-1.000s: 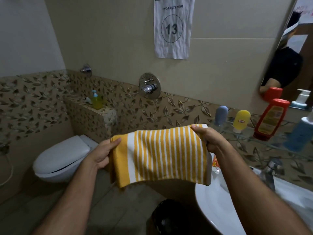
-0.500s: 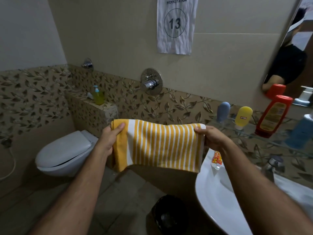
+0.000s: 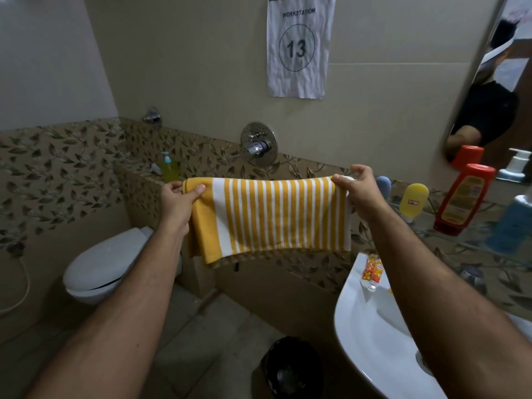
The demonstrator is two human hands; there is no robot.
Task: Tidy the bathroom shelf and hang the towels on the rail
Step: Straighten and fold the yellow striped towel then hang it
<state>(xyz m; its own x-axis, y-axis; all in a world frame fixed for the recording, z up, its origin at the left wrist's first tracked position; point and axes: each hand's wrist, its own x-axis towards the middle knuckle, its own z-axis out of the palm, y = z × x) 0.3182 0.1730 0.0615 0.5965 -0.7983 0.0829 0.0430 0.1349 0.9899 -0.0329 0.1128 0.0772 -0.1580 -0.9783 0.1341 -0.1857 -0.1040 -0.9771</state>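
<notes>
Between your two outstretched arms in the head view, the yellow-and-white striped towel (image 3: 267,217) hangs spread out flat, held up in front of the leaf-patterned wall tiles just below the chrome wall valve (image 3: 258,144). Your left hand (image 3: 178,197) pinches its upper left corner, thumb lying across the front of the cloth and fingers curled behind. Your right hand (image 3: 358,191) grips the upper right corner the same way, thumb on the near side and fingers wrapped over the top edge. The top edge runs nearly level between both hands, with a slight sag in the middle. Whether a rail sits behind the towel you cannot tell from here.

To your right, the glass shelf (image 3: 460,237) carries a grey-blue tube (image 3: 384,185), a yellow tube (image 3: 414,198), a red bottle (image 3: 463,198) and a blue bottle (image 3: 515,223), all standing in a row. Below it is the white sink (image 3: 374,335), with a small orange tube (image 3: 372,270) lying on its rim. A white toilet (image 3: 106,263) sits low on your left, a green soap dispenser (image 3: 168,169) stands on the tiled ledge behind it, and a black bin (image 3: 290,367) is on the floor.
</notes>
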